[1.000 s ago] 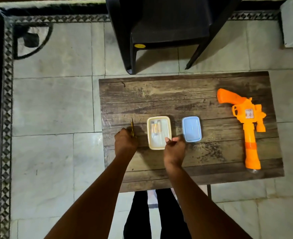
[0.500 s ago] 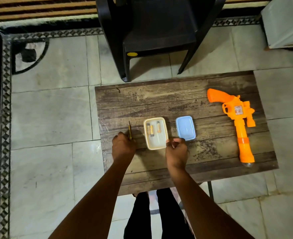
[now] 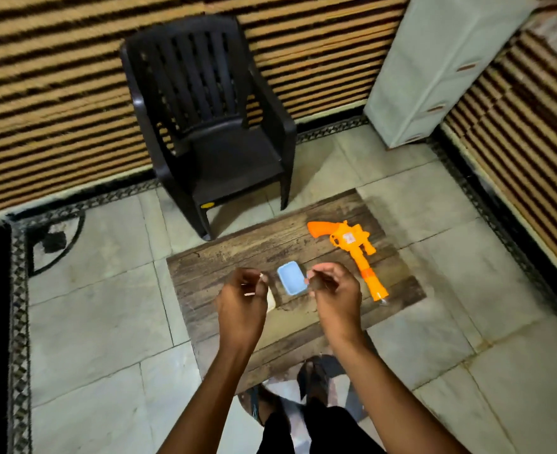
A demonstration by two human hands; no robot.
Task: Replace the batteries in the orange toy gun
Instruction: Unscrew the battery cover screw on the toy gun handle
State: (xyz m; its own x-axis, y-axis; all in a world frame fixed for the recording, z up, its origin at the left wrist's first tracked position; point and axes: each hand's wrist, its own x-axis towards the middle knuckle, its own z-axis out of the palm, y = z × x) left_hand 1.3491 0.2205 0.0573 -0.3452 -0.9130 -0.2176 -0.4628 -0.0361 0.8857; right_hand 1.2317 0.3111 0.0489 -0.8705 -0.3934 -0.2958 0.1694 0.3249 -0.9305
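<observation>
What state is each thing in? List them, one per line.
Orange plastic toy gun: lying flat on the table, untouched.
Blue rectangular plastic lid: off its box, lying on the table.
Cream plastic box: mostly hidden behind the left hand.
Left hand: raised, fingers loosely curled; any grip unclear.
Right hand: raised, fingers curled; any grip unclear.
Dark wooden table: standing.
Black plastic chair: unoccupied.

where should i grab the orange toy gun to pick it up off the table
Probably the curved handle of the orange toy gun. It lies flat on the wooden table, handle at the far end, barrel toward you. Reach over with the right hand, the nearer one, and close fingers round the handle from above.
</observation>
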